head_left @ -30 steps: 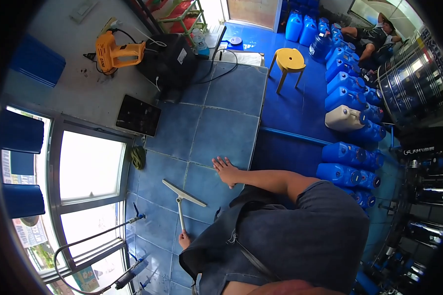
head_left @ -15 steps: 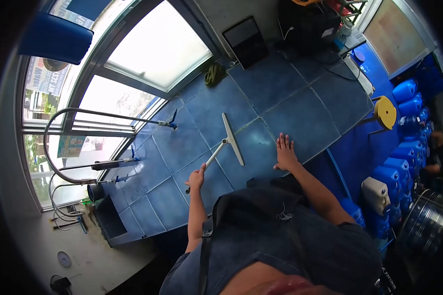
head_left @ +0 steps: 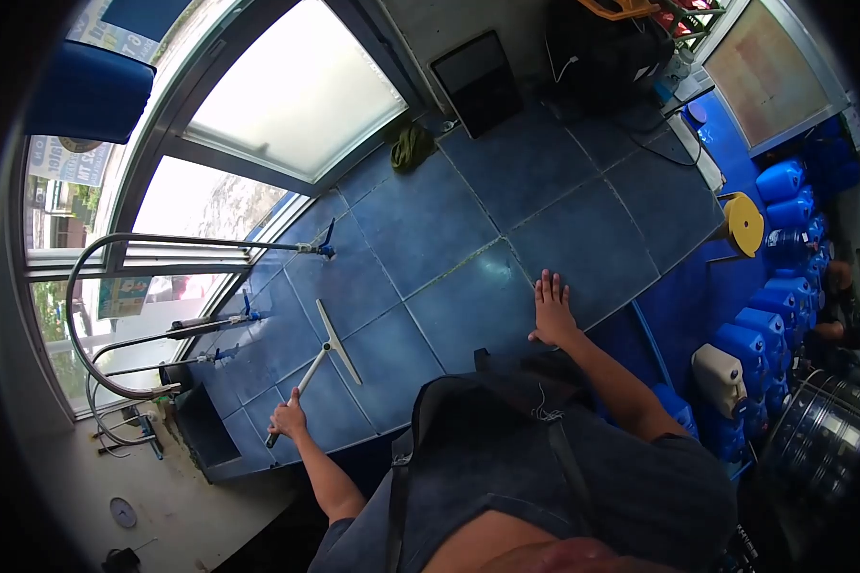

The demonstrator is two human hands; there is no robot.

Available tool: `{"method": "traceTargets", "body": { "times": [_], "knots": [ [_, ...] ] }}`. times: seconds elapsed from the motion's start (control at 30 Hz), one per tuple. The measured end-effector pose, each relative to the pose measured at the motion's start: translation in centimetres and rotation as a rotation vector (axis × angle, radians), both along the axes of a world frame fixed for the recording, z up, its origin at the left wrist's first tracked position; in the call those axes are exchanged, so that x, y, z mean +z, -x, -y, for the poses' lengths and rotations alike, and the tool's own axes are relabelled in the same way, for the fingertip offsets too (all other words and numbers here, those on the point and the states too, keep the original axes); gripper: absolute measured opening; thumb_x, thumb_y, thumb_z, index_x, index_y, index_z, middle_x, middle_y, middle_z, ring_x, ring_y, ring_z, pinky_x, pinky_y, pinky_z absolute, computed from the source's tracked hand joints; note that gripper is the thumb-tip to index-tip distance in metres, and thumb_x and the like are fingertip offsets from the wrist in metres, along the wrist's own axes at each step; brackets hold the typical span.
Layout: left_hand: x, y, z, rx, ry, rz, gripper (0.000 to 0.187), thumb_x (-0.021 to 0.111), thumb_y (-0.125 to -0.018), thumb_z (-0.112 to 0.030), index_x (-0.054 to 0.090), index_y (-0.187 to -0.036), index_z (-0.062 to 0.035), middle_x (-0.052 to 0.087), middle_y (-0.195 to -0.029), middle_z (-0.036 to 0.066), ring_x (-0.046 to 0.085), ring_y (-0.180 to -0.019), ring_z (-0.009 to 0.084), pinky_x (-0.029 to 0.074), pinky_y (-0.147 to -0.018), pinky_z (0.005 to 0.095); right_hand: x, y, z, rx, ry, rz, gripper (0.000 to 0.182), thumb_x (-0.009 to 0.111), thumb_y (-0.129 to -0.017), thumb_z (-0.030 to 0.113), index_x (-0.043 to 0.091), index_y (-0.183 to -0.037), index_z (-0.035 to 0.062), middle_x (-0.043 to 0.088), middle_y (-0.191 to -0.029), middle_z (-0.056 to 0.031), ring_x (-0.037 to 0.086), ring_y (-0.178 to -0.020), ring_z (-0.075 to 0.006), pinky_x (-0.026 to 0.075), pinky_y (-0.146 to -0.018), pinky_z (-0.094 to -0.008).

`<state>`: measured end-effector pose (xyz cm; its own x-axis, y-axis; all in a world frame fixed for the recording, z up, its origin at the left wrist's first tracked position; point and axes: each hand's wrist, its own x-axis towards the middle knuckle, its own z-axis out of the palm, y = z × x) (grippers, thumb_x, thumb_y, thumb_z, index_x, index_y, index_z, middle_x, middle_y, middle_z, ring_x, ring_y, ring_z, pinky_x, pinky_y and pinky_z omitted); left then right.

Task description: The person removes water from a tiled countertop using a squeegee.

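My left hand (head_left: 289, 416) is wrapped round the handle of a squeegee (head_left: 329, 345) with a long pale blade. The blade lies on the blue tiled counter (head_left: 468, 315), and the dark end of the handle sticks out below my fist. My right hand (head_left: 552, 310) rests flat on the tiles near the counter's front edge, fingers stretched out, with nothing in it. Left of the squeegee, several taps with blue handles stand along the window side, the tallest one (head_left: 326, 250) with a long curved metal pipe.
A crumpled olive cloth (head_left: 412, 149) lies by the window frame, beside a dark flat panel (head_left: 476, 84) leaning on the wall. A yellow-topped stool (head_left: 743, 225) stands off the counter's right end. Blue jugs (head_left: 757, 344) line the floor at right, where part of another person shows.
My left hand has swept the squeegee leftward across the tiles, toward the taps. My right hand stays nearly where it was.
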<state>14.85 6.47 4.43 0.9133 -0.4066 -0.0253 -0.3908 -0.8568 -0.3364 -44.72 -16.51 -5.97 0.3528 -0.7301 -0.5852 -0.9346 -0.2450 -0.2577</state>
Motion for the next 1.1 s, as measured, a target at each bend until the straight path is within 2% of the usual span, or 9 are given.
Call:
{"method": "traceTargets", "body": {
  "times": [0.1, 0.23, 0.47, 0.63, 0.73, 0.8, 0.83, 0.9, 1.1],
  "knots": [
    [-0.9, 4.3, 3.0, -0.061, 0.090, -0.023, 0.083, 0.041, -0.080, -0.080, 0.073, -0.093, -0.0053, 0.070, -0.090, 0.015, 0.062, -0.099, 0.0347, 0.027, -0.098, 0.0536, 0.5, -0.4, 0.0, -0.010, 0.005, -0.017, 0.130, 0.083, -0.065, 0.048, 0.002, -0.148, -0.0094, -0.013, -0.156, -0.0268, -0.007, -0.145, -0.0455, 0.008, -0.116, -0.0577],
    [-5.5, 14.9, 9.2, -0.161, 0.252, -0.343, 0.076, 0.043, -0.084, -0.076, 0.073, -0.089, -0.0071, 0.069, -0.083, 0.015, 0.064, -0.091, 0.0350, 0.030, -0.096, 0.0521, 0.9, -0.9, 0.2, -0.009, -0.015, -0.057, 0.130, 0.083, -0.065, 0.048, 0.002, -0.148, -0.0101, -0.012, -0.156, -0.0270, -0.007, -0.145, -0.0455, 0.008, -0.116, -0.0576],
    [-11.9, 28.8, 15.9, -0.395, 0.191, -0.655, 0.070, 0.045, -0.085, -0.073, 0.072, -0.097, -0.0094, 0.069, -0.094, 0.013, 0.060, -0.103, 0.0360, 0.030, -0.095, 0.0578, 0.1, -0.1, -0.4, -0.028, 0.033, -0.010, 0.131, 0.085, -0.062, 0.047, 0.003, -0.150, -0.0059, -0.011, -0.157, -0.0233, -0.006, -0.146, -0.0425, 0.009, -0.117, -0.0558],
    [-11.4, 29.5, 15.6, -0.422, 0.060, -0.788, 0.063, 0.053, -0.084, -0.067, 0.068, -0.106, -0.0110, 0.068, -0.104, 0.011, 0.056, -0.112, 0.0323, 0.029, -0.097, 0.0602, -0.3, -0.2, -0.6, -0.060, 0.038, 0.011, 0.131, 0.086, -0.061, 0.045, 0.003, -0.150, -0.0041, -0.011, -0.158, -0.0209, -0.006, -0.146, -0.0412, 0.009, -0.117, -0.0553],
    [-11.0, 28.8, 13.8, -0.562, 0.097, -0.676, 0.061, 0.065, -0.080, -0.057, 0.060, -0.119, -0.0105, 0.058, -0.127, 0.015, 0.049, -0.121, 0.0341, 0.030, -0.098, 0.0603, -0.4, -0.3, -0.5, -0.073, 0.043, 0.008, 0.133, 0.087, -0.061, 0.045, 0.002, -0.150, -0.0044, -0.012, -0.158, -0.0212, -0.007, -0.146, -0.0412, 0.008, -0.117, -0.0554],
    [-10.6, 28.6, 12.8, -0.626, 0.125, -0.506, 0.083, 0.080, -0.070, -0.046, 0.045, -0.135, -0.0102, 0.040, -0.142, 0.022, 0.042, -0.128, 0.0392, 0.033, -0.098, 0.0603, -0.3, -0.3, -0.6, -0.061, 0.029, -0.008, 0.133, 0.087, -0.061, 0.044, 0.001, -0.150, -0.0047, -0.013, -0.158, -0.0217, -0.007, -0.146, -0.0412, 0.008, -0.117, -0.0554],
    [-10.1, 28.6, 12.6, -0.633, 0.121, -0.504, 0.083, 0.080, -0.070, -0.046, 0.045, -0.135, -0.0102, 0.040, -0.142, 0.022, 0.042, -0.128, 0.0392, 0.033, -0.098, 0.0603, -0.3, -0.4, -0.5, -0.068, 0.027, -0.004, 0.133, 0.087, -0.061, 0.044, 0.001, -0.150, -0.0047, -0.013, -0.158, -0.0217, -0.007, -0.146, -0.0412, 0.008, -0.117, -0.0554],
    [-9.1, 28.7, 12.1, -0.554, 0.026, -0.633, 0.113, 0.089, -0.061, -0.040, 0.025, -0.146, -0.0035, 0.026, -0.147, 0.029, 0.031, -0.135, 0.0435, 0.035, -0.100, 0.0611, -0.2, -0.5, -0.4, -0.055, 0.014, -0.035, 0.134, 0.087, -0.061, 0.045, 0.001, -0.150, -0.0054, -0.013, -0.158, -0.0221, -0.007, -0.146, -0.0415, 0.008, -0.117, -0.0554],
    [-9.9, 29.7, 12.8, -0.537, -0.180, -0.574, 0.135, 0.095, -0.048, -0.039, 0.012, -0.146, 0.0025, 0.024, -0.146, 0.030, 0.029, -0.134, 0.0474, 0.032, -0.099, 0.0686, -0.6, -0.8, -0.4, -0.055, 0.020, -0.042, 0.135, 0.089, -0.059, 0.043, 0.001, -0.149, -0.0072, -0.013, -0.157, -0.0250, -0.007, -0.145, -0.0442, 0.008, -0.116, -0.0571]
  ]
}}
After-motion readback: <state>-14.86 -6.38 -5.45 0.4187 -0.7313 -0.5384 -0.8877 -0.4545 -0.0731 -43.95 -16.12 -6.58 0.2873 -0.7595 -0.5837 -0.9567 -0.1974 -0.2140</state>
